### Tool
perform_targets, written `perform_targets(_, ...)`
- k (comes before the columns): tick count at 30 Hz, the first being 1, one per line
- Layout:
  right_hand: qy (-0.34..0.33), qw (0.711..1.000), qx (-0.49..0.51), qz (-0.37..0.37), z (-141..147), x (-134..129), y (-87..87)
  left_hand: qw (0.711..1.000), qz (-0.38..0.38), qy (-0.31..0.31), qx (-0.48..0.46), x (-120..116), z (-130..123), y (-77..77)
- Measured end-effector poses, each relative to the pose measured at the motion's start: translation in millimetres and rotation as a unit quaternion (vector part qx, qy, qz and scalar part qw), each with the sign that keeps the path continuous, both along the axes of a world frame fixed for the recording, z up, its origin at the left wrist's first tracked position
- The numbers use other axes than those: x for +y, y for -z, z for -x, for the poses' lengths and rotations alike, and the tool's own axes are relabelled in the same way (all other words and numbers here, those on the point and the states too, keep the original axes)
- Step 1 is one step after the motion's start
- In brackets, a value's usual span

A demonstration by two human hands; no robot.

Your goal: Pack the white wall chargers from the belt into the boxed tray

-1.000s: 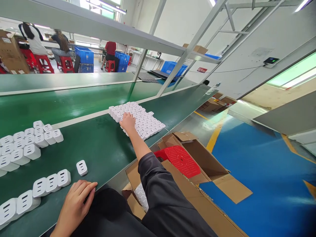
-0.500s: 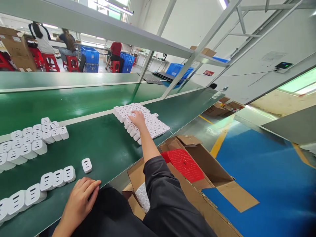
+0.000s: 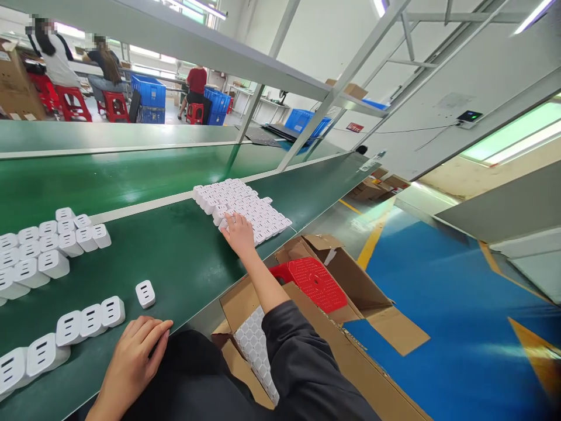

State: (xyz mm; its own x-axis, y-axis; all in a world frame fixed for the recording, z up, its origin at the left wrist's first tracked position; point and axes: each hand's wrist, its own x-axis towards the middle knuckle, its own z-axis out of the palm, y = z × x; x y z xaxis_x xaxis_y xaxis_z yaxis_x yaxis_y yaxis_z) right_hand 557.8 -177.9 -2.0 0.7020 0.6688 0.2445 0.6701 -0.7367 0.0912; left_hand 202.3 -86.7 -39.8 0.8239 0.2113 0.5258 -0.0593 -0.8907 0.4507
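Observation:
My right hand (image 3: 240,235) reaches out over a packed group of white USB chargers (image 3: 263,217) on the green bench. Its fingers are apart and touch the near-left edge of that group; I see no charger lifted in it. Resting on the bench's front edge, my left hand (image 3: 139,349) lies with fingers stretched and holds nothing. Just beyond it a single white charger (image 3: 145,294) stands by itself. Left of that hand runs a row of chargers (image 3: 91,320), ports facing up. Another cluster of chargers (image 3: 53,264) stands farther back on the left.
Below the bench edge stands an open cardboard box (image 3: 337,345) with white items in a grid (image 3: 254,345). A red stool (image 3: 316,282) is beside it. A metal shelf frame (image 3: 324,105) rises over the bench. Several people sit working in the background.
My right hand has moved nearer along the charger group, from its far-left part to its near-left edge. My left hand has stayed on the bench edge. The whole view has shifted slightly.

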Motion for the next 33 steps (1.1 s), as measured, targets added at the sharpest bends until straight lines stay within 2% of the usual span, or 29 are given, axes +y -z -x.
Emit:
perform_targets(23,0.023,0.998,0.026,-0.049,-35.6,-16.0,1.8,1.0,0.0,0.0,-0.002,2.2,1.1,5.4)
perform_targets(29,0.002,0.991,0.036,-0.131,-47.8,-26.4,-2.0,1.0,-0.003,0.003,0.002,2.3,1.6,8.1)
perform_targets(31,0.026,0.982,0.031,-0.182,-65.5,-43.6,-9.5,1.0,-0.005,0.004,0.002,2.1,1.4,7.6)
perform_targets(33,0.078,0.967,0.018,-0.24,-88.8,-67.4,-17.0,1.0,-0.005,0.002,0.002,1.9,1.2,7.1)
